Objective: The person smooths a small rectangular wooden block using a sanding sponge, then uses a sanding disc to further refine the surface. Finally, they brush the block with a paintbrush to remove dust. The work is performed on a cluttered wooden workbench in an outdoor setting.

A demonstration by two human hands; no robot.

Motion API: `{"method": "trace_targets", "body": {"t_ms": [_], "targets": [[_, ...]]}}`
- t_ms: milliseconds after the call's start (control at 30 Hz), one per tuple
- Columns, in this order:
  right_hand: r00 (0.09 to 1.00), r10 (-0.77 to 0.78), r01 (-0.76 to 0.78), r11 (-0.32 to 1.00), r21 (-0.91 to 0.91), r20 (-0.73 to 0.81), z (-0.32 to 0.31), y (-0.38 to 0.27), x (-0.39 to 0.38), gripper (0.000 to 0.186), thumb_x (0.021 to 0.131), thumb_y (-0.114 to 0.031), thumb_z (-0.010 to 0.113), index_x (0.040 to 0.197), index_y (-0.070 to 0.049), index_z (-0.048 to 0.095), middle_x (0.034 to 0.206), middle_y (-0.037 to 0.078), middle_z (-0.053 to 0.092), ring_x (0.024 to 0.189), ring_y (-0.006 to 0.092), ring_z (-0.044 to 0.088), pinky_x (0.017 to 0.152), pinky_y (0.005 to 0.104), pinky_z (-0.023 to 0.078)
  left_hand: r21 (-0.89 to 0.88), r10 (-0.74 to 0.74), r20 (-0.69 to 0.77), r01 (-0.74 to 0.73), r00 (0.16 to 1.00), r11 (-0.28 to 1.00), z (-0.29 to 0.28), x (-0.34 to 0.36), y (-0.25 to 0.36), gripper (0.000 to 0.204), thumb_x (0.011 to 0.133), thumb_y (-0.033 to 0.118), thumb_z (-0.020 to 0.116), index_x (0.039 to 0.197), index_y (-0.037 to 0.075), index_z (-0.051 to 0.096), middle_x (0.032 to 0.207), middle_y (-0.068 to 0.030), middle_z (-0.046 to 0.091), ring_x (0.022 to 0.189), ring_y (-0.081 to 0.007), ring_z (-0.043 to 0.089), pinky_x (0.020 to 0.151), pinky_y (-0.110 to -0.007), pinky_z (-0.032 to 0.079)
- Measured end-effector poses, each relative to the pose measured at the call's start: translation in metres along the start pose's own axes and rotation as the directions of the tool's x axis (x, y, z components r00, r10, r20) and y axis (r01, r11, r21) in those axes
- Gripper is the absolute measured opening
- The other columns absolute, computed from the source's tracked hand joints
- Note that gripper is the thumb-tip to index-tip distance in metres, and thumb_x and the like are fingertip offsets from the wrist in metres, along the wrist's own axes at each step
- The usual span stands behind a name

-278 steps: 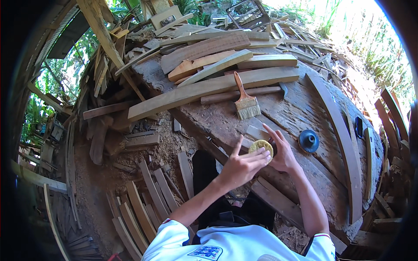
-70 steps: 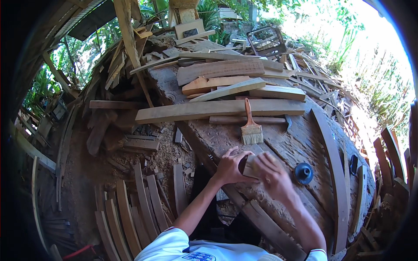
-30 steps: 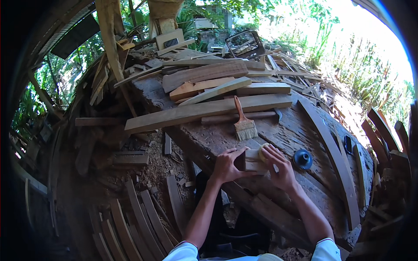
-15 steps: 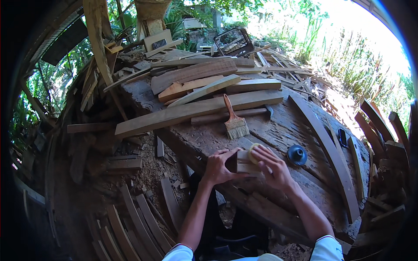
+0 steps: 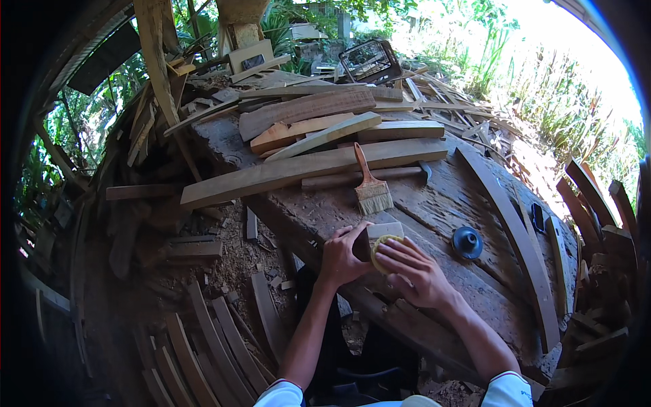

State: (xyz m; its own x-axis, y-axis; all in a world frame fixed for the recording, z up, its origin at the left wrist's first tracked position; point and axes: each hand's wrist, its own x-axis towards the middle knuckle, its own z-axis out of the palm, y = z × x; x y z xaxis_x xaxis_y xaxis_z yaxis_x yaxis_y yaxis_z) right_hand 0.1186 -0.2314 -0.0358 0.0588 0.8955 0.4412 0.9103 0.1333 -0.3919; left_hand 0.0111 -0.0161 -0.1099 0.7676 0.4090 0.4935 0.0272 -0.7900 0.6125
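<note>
My left hand (image 5: 341, 258) is closed around the left side of a small wooden block (image 5: 385, 231), thumb and fingers spread along it near the workbench's front edge. Against the block's near face, my right hand (image 5: 419, 273) presses a round yellowish pad (image 5: 379, 254), possibly a sanding disc, under flat fingers. Part of the block is hidden behind the pad and hand. Just beyond lies a wide paintbrush (image 5: 372, 192) with an orange-brown handle and pale bristles. To the right, a round blue and black disc with a raised centre (image 5: 467, 242) rests on the bench.
The rough, cracked workbench (image 5: 434, 203) carries a hammer (image 5: 366, 178), stacked boards (image 5: 312, 166) and a long curved dark plank (image 5: 508, 237). A dark phone-like object (image 5: 538, 217) lies at the right. Curved wooden pieces (image 5: 210, 332) stand on the chip-strewn ground at lower left.
My right hand has moved the pad left and nearer me, from the block's top to its near face. The block is tilted differently in my left hand. The view has shifted slightly.
</note>
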Motion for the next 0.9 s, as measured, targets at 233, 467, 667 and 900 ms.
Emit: {"method": "trace_targets", "body": {"t_ms": [233,467,667,900], "targets": [[0.997,0.029,-0.030,0.999,-0.021,-0.066,-0.001,0.000,0.001,0.045,0.103,-0.015,0.066,0.147,-0.005,0.064,0.152,0.018,0.061,0.147,0.0371,0.053,0.127,0.0515,0.039,0.046,0.212,0.071,-0.216,0.975,0.975,-0.004,-0.003,-0.002,0.099,0.068,0.071,0.088,0.137,0.003,0.069,0.123,-0.0190,0.077,0.119,-0.0353,0.072,0.117,-0.052,0.045],[0.951,0.271,-0.246,0.954,0.169,-0.150,-0.002,0.028,-0.003,0.040,0.100,-0.004,0.065,0.139,-0.008,0.072,0.146,0.016,0.067,0.146,0.0350,0.055,0.126,0.0502,0.039,0.028,0.235,0.115,-0.240,0.965,0.970,-0.008,0.000,0.005,0.101,0.069,0.072,0.088,0.142,0.004,0.067,0.140,-0.0139,0.072,0.126,-0.0258,0.072,0.125,-0.053,0.036],[0.987,0.128,-0.112,0.981,0.161,-0.095,-0.001,0.019,-0.002,0.043,0.096,-0.001,0.067,0.138,-0.006,0.072,0.145,0.017,0.067,0.144,0.0361,0.057,0.124,0.0520,0.041,-0.035,0.212,0.198,-0.210,0.957,0.977,-0.007,0.004,0.007,0.109,0.071,0.080,0.081,0.146,0.004,0.065,0.142,-0.0127,0.071,0.126,-0.0283,0.071,0.128,-0.056,0.030],[0.997,0.080,-0.079,0.995,0.065,-0.020,0.000,-0.002,0.008,0.040,0.097,-0.007,0.067,0.138,-0.008,0.072,0.145,0.014,0.068,0.146,0.0334,0.055,0.124,0.0570,0.039,-0.060,0.274,0.185,-0.268,0.944,0.962,-0.007,0.002,0.001,0.110,0.069,0.080,0.082,0.144,0.001,0.065,0.137,-0.0132,0.073,0.119,-0.0270,0.075,0.129,-0.055,0.031]]}}
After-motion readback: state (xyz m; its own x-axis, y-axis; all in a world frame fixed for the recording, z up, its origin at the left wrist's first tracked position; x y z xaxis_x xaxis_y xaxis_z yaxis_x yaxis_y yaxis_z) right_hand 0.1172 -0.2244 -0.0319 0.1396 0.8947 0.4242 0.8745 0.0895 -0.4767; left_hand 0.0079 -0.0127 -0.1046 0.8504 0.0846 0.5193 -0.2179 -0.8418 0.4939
